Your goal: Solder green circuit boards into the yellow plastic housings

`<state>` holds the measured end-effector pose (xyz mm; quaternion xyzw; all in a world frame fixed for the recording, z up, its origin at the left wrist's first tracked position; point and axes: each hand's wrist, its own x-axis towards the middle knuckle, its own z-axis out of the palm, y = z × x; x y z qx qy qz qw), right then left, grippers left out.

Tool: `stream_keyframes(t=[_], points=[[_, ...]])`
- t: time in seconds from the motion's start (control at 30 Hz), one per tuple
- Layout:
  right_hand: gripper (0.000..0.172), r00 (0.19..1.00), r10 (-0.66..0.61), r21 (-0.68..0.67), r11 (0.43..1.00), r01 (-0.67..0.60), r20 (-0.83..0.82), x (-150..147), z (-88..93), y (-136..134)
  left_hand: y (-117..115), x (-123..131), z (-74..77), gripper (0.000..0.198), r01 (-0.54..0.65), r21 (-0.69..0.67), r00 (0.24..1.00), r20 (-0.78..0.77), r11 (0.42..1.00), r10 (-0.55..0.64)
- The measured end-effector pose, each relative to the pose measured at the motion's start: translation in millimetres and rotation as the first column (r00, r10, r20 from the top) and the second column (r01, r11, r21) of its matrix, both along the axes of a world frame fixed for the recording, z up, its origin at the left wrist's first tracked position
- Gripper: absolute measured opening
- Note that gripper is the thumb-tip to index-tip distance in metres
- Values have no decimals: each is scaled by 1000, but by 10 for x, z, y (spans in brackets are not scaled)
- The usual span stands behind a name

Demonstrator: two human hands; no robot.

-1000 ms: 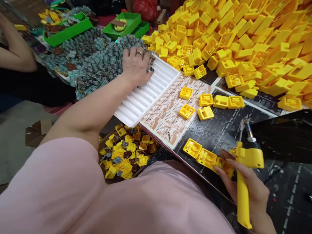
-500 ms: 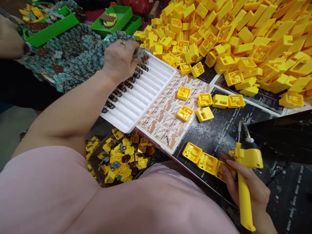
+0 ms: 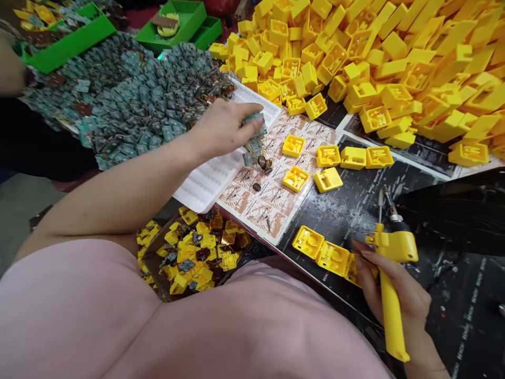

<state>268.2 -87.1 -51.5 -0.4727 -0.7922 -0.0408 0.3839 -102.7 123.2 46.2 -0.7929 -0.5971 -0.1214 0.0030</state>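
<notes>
My left hand (image 3: 223,129) pinches a few green circuit boards (image 3: 256,138) over the patterned paper. Thin wires with small round dark parts (image 3: 263,162) dangle from them. One dark disc (image 3: 256,187) appears just below, on or close to the paper. My right hand (image 3: 404,292) is wrapped round a yellow soldering gun (image 3: 394,316), its metal tip pointing away from me. That hand's fingers also reach a row of open yellow cases (image 3: 333,258) along the table edge; the end case is partly hidden by them.
A white ribbed tray (image 3: 199,184) lies beside a heap of circuit boards (image 3: 145,89). Yellow cases (image 3: 379,68) pile up at the back right, several stand mid-table. Green trays (image 3: 193,21) sit behind. Below the edge is a box of yellow parts (image 3: 189,258). Another person's arm (image 3: 10,66) shows at left.
My left hand has moved right and towards me from the tray's far edge, carrying boards with trailing wires over the paper. My right hand keeps its hold on the soldering gun.
</notes>
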Motion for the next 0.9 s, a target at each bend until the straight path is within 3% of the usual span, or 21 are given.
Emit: stream_keyframes(t=[0.13,0.2,0.27,0.37,0.43,0.47,0.5,0.57,0.67,0.77,0.9], points=[[24,1000,2,29,1000,-3,24,-1,5,11,-89,33,-78,47,182,148,983,-49,972,-177],[29,1000,15,35,999,-16,8,10,-1,14,-210,46,-46,45,263,194,961,38,945,-275],[32,999,25,17,1000,-25,-24,23,-8,6,-382,71,-52,45,290,176,914,242,941,-327],[37,999,18,3,1000,-18,-50,34,1,-36,-699,125,-238,40,291,-11,759,611,957,-224],[41,998,16,-6,1000,-16,-62,26,31,-80,-922,158,-459,36,290,-186,676,734,939,-63],[43,998,25,-25,999,-27,-64,14,53,-100,-1029,169,-577,36,284,-250,671,742,926,-6],[43,997,42,-50,998,-45,-65,-6,79,-115,-1128,175,-688,36,270,-271,691,723,924,10],[43,996,79,-119,989,-85,-51,-72,134,-118,-1289,171,-862,36,242,-180,800,593,953,-91],[42,990,140,-142,980,-137,16,-232,198,-39,-1402,126,-956,37,307,71,927,204,949,-315],[34,975,196,-128,975,-183,101,-415,200,91,-1394,58,-877,40,401,142,914,-2,905,-405],[22,962,217,-160,969,-191,165,-549,124,193,-1350,3,-729,39,546,6,835,70,838,-545]])
